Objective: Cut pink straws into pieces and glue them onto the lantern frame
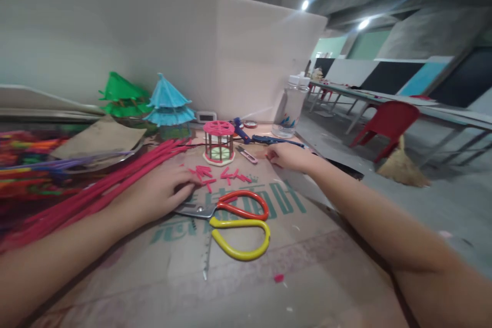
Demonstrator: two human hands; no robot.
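My left hand (175,187) rests low over the cardboard, its fingertips at a scatter of short pink pieces (203,171); whether it grips one is too small to tell. My right hand (282,156) is curled at the far right of the cardboard, with a small bit of red at its fingertips. Between and beyond the hands stands a small round frame (219,143) with a pink top, thin posts and a pale base. Pink-handled snips (246,155) lie beside it. Large scissors (240,223) with red and yellow handles lie nearer, blades toward my left hand.
Long pink strips (115,189) and colourful bundles fill the left. Behind are green (125,95) and blue (169,102) pagoda-like models, a hot-glue gun (242,130), blue-handled pliers (277,140) and a clear bottle (291,107). A ruler (207,256) lies in front. A red chair (390,123) stands right.
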